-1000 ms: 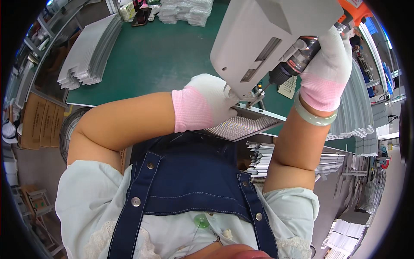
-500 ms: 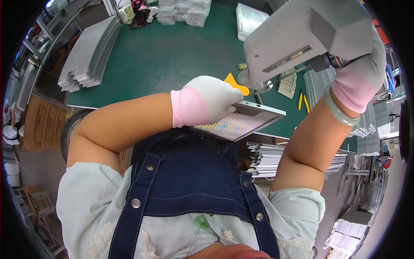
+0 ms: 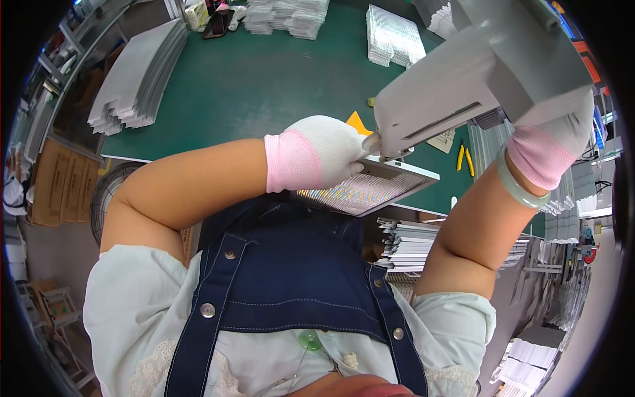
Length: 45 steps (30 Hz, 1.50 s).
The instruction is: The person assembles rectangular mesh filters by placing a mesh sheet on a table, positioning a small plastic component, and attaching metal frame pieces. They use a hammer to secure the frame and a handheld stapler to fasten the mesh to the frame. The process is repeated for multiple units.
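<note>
My left hand (image 3: 323, 151), in a white knit glove with a pink cuff, pinches the upper frame edge of a metal-framed mesh panel (image 3: 400, 186). The panel tilts down toward my apron at the table's front edge. My right hand (image 3: 561, 132), gloved alike, is wrapped round the rear of a big grey hand-held power tool (image 3: 436, 92); the tool's body hides most of its fingers. The tool's nose is at the panel's top edge, close beside my left fingertips. Whether the tip touches the frame I cannot tell. A yellow flat scraper (image 3: 357, 123) lies partly hidden behind them.
On the green table (image 3: 264, 86) lie yellow-handled pliers (image 3: 465, 159), a phone (image 3: 217, 24) and a beige keypad-like object (image 3: 441, 140). Stacks of silver mesh sheets (image 3: 393, 36) and grey sheets (image 3: 142, 73) stand farther back. Framed panels (image 3: 407, 245) are stacked below the table edge.
The tool has come down and left, its nose now at the panel's top edge and covering part of the scraper. My left hand and the panel have barely moved.
</note>
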Motion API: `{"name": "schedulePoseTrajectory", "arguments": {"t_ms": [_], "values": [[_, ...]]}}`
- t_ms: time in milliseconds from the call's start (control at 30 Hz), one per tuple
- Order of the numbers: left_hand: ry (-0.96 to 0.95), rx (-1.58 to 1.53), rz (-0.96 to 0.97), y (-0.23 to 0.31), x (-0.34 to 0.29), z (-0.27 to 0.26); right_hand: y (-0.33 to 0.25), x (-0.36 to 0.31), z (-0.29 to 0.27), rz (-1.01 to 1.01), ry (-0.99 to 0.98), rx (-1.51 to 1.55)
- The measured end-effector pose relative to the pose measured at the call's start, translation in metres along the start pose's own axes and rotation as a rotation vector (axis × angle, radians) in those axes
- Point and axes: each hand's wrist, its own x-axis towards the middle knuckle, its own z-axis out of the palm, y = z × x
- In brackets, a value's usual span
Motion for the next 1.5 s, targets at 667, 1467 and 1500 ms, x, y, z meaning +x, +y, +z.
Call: {"name": "schedulePoseTrajectory", "arguments": {"t_ms": [667, 1467, 1500], "values": [[-0.113, -0.034, -0.095, 0.009, 0.010, -0.011, 0.069, 0.004, -0.012, 0.215, 0.206, 0.024], [-0.135, -0.069, -0.033, 0.001, 0.013, -0.007, 0.057, -0.007, -0.007, 0.137, 0.233, 0.154], [-0.128, -0.074, -0.034, 0.001, 0.014, -0.007, 0.056, -0.007, -0.003, 0.138, 0.218, 0.205]]}}
